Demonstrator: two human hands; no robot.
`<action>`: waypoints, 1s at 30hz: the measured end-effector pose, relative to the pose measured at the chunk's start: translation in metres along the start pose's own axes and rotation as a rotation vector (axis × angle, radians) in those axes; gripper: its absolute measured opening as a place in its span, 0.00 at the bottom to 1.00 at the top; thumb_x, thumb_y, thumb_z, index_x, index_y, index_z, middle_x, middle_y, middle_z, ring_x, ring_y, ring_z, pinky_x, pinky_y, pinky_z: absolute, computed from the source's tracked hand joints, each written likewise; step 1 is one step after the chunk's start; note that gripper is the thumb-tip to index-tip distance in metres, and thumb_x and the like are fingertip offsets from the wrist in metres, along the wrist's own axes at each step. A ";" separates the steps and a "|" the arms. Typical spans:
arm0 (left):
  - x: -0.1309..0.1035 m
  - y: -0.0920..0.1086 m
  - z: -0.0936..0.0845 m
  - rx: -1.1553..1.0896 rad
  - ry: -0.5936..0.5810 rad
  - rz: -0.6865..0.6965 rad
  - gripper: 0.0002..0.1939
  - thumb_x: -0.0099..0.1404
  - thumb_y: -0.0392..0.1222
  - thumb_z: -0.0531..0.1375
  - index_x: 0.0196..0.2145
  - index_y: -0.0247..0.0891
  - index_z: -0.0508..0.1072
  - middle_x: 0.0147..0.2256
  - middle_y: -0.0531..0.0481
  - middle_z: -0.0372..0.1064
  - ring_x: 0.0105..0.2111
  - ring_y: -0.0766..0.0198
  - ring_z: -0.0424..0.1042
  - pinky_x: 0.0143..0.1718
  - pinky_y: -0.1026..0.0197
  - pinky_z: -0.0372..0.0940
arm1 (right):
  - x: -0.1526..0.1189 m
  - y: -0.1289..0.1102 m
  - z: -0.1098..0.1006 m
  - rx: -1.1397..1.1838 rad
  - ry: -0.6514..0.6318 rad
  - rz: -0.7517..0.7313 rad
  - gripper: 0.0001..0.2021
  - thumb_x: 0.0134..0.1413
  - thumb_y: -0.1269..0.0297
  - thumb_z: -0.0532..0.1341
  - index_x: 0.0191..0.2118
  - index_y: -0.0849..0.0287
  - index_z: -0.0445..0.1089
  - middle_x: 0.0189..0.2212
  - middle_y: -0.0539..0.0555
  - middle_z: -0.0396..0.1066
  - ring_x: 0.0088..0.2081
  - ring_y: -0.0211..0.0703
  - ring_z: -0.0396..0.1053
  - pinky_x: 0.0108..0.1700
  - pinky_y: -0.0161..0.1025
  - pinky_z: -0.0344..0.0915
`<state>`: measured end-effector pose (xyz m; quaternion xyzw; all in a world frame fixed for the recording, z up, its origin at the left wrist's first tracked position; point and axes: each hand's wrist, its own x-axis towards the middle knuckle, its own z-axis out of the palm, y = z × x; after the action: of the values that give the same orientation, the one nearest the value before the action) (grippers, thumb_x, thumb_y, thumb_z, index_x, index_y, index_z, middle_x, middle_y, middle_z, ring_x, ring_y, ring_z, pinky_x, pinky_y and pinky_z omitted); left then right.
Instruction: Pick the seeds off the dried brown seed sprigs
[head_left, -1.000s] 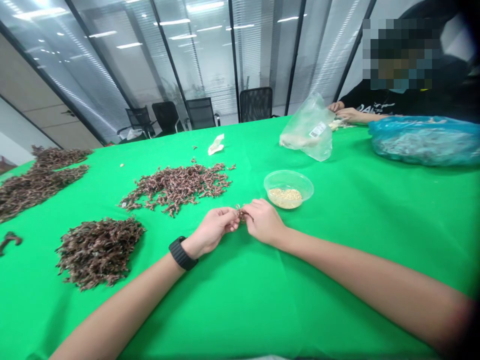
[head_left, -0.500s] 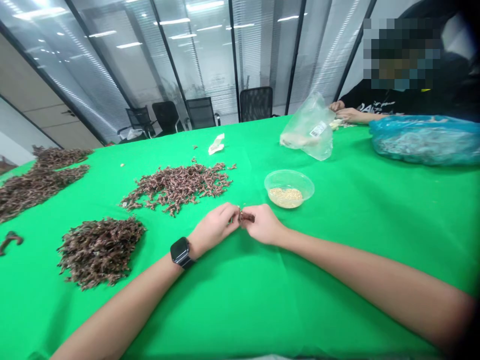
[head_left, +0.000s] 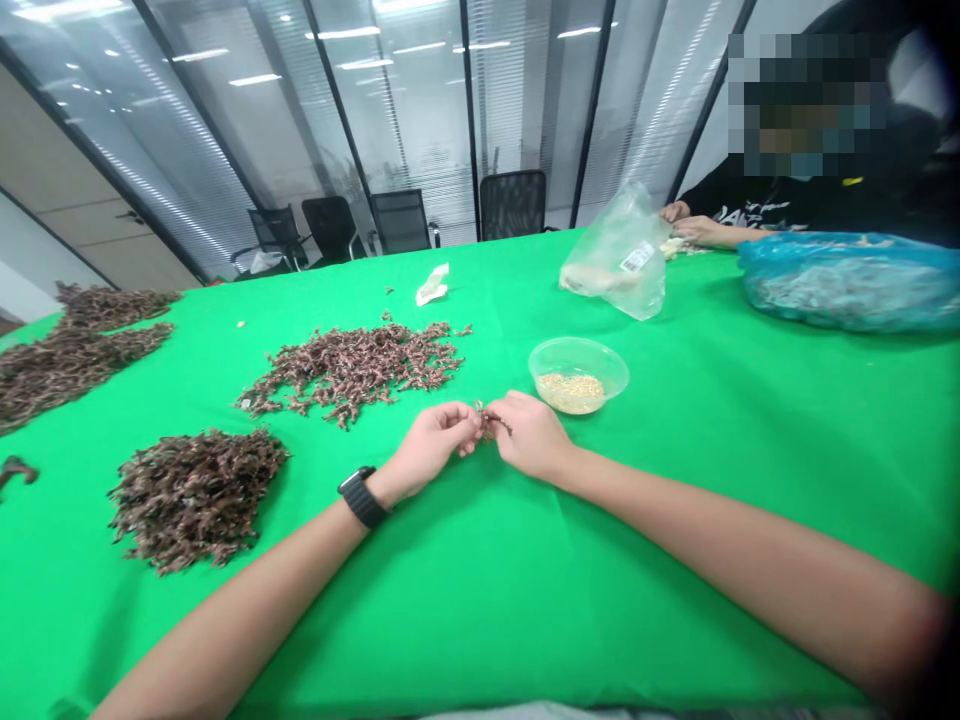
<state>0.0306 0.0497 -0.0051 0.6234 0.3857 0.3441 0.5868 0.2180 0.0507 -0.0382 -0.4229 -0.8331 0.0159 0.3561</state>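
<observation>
My left hand (head_left: pixel 441 440), with a dark watch (head_left: pixel 364 497) on its wrist, is closed in a pinch at one end of a small brown twisted piece (head_left: pixel 493 424). From the other side my right hand (head_left: pixel 531 432) grips the same piece between thumb and fingers. The fingers cover much of it, so its exact kind is unclear. Just beyond my right hand stands a clear plastic bowl (head_left: pixel 579 352) with tiny golden bits (head_left: pixel 571 392) in the bottom. A loose heap of similar brown pieces (head_left: pixel 360 362) spreads beyond my left hand.
A denser brown pile (head_left: pixel 199 498) lies at left, with more brown heaps (head_left: pixel 82 365) farther off. Crumpled white paper (head_left: pixel 433 284), a clear bag (head_left: pixel 615 255) and a full blue bag (head_left: pixel 847 280) are on the green cloth (head_left: pixel 465 600). A co-worker's hands (head_left: pixel 697 230) are at far right.
My left hand has rolled, so its fingers now curl differently and the watch face is turned away. My right hand has shifted slightly upward. Both stay at the brown piece.
</observation>
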 end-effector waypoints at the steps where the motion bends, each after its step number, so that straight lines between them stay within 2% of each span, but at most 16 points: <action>1: 0.000 0.001 0.002 -0.101 -0.007 -0.063 0.13 0.63 0.47 0.63 0.30 0.34 0.69 0.26 0.54 0.65 0.24 0.72 0.61 0.27 0.68 0.57 | 0.000 0.001 0.000 -0.042 0.003 -0.027 0.09 0.58 0.76 0.56 0.33 0.61 0.73 0.29 0.57 0.73 0.35 0.46 0.66 0.39 0.40 0.58; 4: -0.003 0.005 0.004 -0.280 0.002 -0.176 0.11 0.59 0.43 0.66 0.28 0.32 0.70 0.26 0.54 0.64 0.24 0.74 0.61 0.26 0.69 0.55 | 0.000 0.002 0.000 -0.147 -0.002 -0.077 0.09 0.59 0.75 0.55 0.34 0.62 0.74 0.28 0.58 0.73 0.35 0.48 0.65 0.40 0.42 0.57; 7: -0.004 0.005 0.006 -0.296 0.021 -0.189 0.10 0.57 0.40 0.66 0.27 0.32 0.70 0.26 0.54 0.64 0.24 0.74 0.60 0.25 0.69 0.53 | -0.001 -0.001 -0.001 -0.166 -0.014 -0.078 0.10 0.59 0.75 0.55 0.34 0.62 0.74 0.28 0.58 0.73 0.35 0.48 0.65 0.40 0.43 0.57; 13: -0.003 0.000 0.010 -0.197 0.108 -0.072 0.07 0.57 0.38 0.64 0.26 0.32 0.70 0.24 0.54 0.64 0.24 0.73 0.59 0.27 0.67 0.53 | -0.001 -0.007 0.000 -0.115 -0.042 -0.007 0.09 0.57 0.76 0.56 0.29 0.60 0.70 0.27 0.56 0.73 0.33 0.46 0.64 0.39 0.41 0.56; 21: -0.003 0.000 0.011 -0.140 0.122 -0.014 0.09 0.58 0.40 0.65 0.28 0.34 0.70 0.23 0.55 0.64 0.23 0.72 0.59 0.27 0.66 0.53 | 0.000 -0.008 -0.001 -0.083 -0.043 0.021 0.09 0.55 0.76 0.55 0.29 0.60 0.70 0.26 0.56 0.70 0.33 0.45 0.63 0.38 0.40 0.56; 26: -0.005 -0.002 0.011 0.003 0.131 0.069 0.12 0.61 0.46 0.64 0.30 0.35 0.68 0.23 0.56 0.63 0.24 0.71 0.59 0.28 0.66 0.55 | -0.001 -0.007 -0.001 -0.044 -0.031 0.030 0.08 0.54 0.77 0.56 0.30 0.60 0.70 0.26 0.55 0.70 0.33 0.45 0.64 0.37 0.40 0.56; 30: -0.007 -0.003 0.009 0.157 0.140 0.155 0.10 0.62 0.44 0.63 0.31 0.35 0.68 0.27 0.54 0.64 0.27 0.70 0.61 0.30 0.65 0.58 | -0.001 -0.008 -0.001 0.001 -0.015 0.032 0.08 0.53 0.77 0.56 0.29 0.59 0.69 0.25 0.55 0.69 0.32 0.45 0.64 0.36 0.39 0.57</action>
<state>0.0353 0.0394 -0.0082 0.6697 0.4022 0.3999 0.4793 0.2137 0.0446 -0.0360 -0.4359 -0.8287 0.0254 0.3500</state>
